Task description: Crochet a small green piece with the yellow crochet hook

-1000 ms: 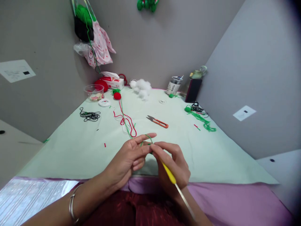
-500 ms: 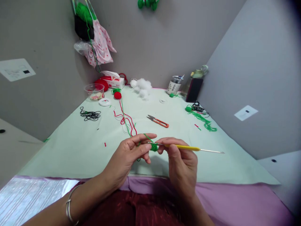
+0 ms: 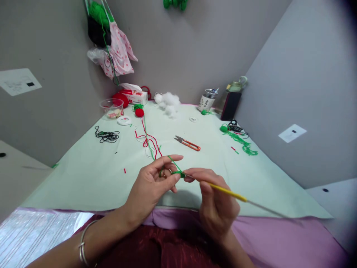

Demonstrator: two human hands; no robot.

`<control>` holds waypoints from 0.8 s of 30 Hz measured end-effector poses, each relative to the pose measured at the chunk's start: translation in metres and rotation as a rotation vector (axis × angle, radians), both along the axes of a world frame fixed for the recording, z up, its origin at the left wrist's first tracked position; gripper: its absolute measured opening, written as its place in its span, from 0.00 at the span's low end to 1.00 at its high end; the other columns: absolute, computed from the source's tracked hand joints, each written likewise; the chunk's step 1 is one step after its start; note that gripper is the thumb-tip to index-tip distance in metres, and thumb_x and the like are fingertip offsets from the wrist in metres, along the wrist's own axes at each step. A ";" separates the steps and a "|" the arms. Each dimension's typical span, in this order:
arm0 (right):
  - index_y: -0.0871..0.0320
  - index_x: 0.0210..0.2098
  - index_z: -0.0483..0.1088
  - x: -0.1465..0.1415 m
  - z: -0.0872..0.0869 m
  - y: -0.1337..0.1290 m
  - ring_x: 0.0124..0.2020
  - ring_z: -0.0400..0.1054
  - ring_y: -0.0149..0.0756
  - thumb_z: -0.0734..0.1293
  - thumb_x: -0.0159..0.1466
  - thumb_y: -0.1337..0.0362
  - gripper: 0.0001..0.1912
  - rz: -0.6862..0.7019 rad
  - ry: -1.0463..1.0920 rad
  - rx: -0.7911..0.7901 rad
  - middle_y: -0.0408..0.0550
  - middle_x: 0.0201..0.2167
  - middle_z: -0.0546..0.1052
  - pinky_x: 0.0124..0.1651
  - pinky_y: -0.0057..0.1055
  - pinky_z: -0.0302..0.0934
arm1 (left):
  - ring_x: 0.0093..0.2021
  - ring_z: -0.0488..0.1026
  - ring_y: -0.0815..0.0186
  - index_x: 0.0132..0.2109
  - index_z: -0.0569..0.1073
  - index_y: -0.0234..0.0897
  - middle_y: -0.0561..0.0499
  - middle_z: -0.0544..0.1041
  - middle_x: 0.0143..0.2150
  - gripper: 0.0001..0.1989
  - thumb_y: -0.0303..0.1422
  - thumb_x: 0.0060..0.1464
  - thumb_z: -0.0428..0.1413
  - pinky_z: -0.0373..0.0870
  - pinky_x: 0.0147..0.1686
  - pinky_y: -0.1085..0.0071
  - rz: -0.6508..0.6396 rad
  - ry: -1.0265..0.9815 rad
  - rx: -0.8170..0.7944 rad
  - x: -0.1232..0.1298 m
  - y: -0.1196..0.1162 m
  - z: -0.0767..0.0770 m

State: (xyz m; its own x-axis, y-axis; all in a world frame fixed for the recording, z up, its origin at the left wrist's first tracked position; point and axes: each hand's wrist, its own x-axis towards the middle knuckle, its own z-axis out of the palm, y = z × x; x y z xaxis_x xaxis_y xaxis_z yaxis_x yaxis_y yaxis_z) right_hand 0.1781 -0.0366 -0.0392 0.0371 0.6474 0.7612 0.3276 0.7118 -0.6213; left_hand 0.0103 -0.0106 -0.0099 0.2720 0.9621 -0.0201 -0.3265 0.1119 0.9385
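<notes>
Between thumb and fingers, my left hand (image 3: 152, 184) pinches a small green crochet piece (image 3: 178, 173), with green yarn (image 3: 175, 163) running taut over its raised index finger. My right hand (image 3: 216, 201) grips a crochet hook (image 3: 228, 192) by its yellow handle, the bare metal end slanting down to the right. The hook's working tip meets the green piece, but its exact place in the stitches is hard to see. Beyond the hands, orange-handled thread snips (image 3: 187, 143) lie on the pale cloth. Red, green and white strands (image 3: 150, 143) trail away from my left hand.
Tangled black cord (image 3: 107, 134) lies at left, near a clear plastic tub (image 3: 112, 108) and a tissue box (image 3: 136, 97). White stuffing (image 3: 169, 104) sits at the back. To the right stand a pen can (image 3: 207, 100) and a dark phone (image 3: 231, 106), with green yarn (image 3: 242, 143) in front.
My right hand has tilted the hook, so its rear end has swung down to the right. The green piece has turned in my left hand, and the yarn stretches longer from the index finger.
</notes>
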 end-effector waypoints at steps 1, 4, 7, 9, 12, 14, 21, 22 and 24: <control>0.54 0.53 0.76 -0.001 -0.003 0.000 0.43 0.79 0.34 0.62 0.74 0.74 0.15 -0.032 -0.081 0.069 0.48 0.44 0.83 0.45 0.32 0.75 | 0.28 0.72 0.75 0.54 0.83 0.43 0.58 0.75 0.35 0.21 0.31 0.53 0.72 0.72 0.32 0.77 0.008 -0.013 -0.007 0.001 -0.001 0.000; 0.54 0.54 0.78 -0.003 -0.010 0.001 0.46 0.79 0.37 0.67 0.71 0.75 0.17 -0.191 -0.289 0.204 0.52 0.47 0.82 0.45 0.32 0.75 | 0.27 0.72 0.74 0.59 0.80 0.40 0.56 0.76 0.34 0.27 0.32 0.53 0.73 0.72 0.30 0.77 -0.053 -0.098 -0.110 0.003 0.000 0.001; 0.52 0.51 0.79 -0.003 -0.008 0.003 0.42 0.78 0.38 0.66 0.71 0.74 0.15 -0.211 -0.177 0.142 0.50 0.42 0.82 0.43 0.34 0.74 | 0.24 0.66 0.77 0.56 0.82 0.34 0.57 0.72 0.29 0.23 0.32 0.54 0.72 0.70 0.27 0.79 -0.136 -0.197 -0.265 0.002 0.004 0.000; 0.52 0.47 0.79 -0.003 -0.001 0.005 0.37 0.76 0.36 0.63 0.74 0.72 0.14 -0.116 0.058 0.023 0.46 0.36 0.81 0.39 0.34 0.72 | 0.24 0.62 0.78 0.54 0.84 0.33 0.58 0.68 0.27 0.20 0.31 0.54 0.72 0.68 0.26 0.80 -0.128 -0.235 -0.283 0.000 0.006 0.001; 0.52 0.43 0.80 -0.003 0.007 0.008 0.32 0.73 0.33 0.64 0.75 0.69 0.12 0.030 0.263 -0.126 0.44 0.35 0.81 0.36 0.32 0.70 | 0.23 0.60 0.78 0.53 0.84 0.36 0.57 0.71 0.30 0.19 0.31 0.54 0.72 0.68 0.24 0.80 -0.123 -0.209 -0.209 0.000 0.005 0.004; 0.51 0.43 0.81 -0.005 0.009 0.009 0.33 0.74 0.33 0.65 0.74 0.69 0.11 0.063 0.246 -0.159 0.45 0.37 0.83 0.35 0.31 0.71 | 0.23 0.62 0.78 0.55 0.84 0.39 0.56 0.74 0.34 0.21 0.33 0.54 0.72 0.68 0.23 0.80 -0.121 -0.159 -0.159 0.001 0.004 0.004; 0.46 0.56 0.79 -0.003 -0.007 0.002 0.46 0.78 0.40 0.68 0.69 0.76 0.22 -0.133 -0.160 0.086 0.50 0.48 0.82 0.44 0.37 0.74 | 0.19 0.55 0.78 0.58 0.82 0.37 0.61 0.67 0.23 0.24 0.34 0.55 0.72 0.63 0.19 0.81 -0.160 -0.180 -0.233 0.005 0.005 0.001; 0.47 0.56 0.79 -0.002 -0.007 0.002 0.45 0.78 0.40 0.68 0.70 0.76 0.22 -0.139 -0.148 0.092 0.50 0.47 0.83 0.44 0.37 0.74 | 0.19 0.52 0.78 0.57 0.83 0.36 0.62 0.62 0.20 0.22 0.34 0.56 0.71 0.61 0.19 0.82 -0.182 -0.211 -0.267 0.004 0.006 0.001; 0.48 0.52 0.80 0.000 -0.003 0.003 0.39 0.76 0.37 0.66 0.71 0.74 0.18 -0.120 0.016 0.038 0.48 0.40 0.82 0.40 0.35 0.72 | 0.19 0.50 0.79 0.51 0.86 0.33 0.62 0.60 0.20 0.17 0.32 0.55 0.71 0.59 0.19 0.83 -0.182 -0.258 -0.299 0.003 0.009 0.003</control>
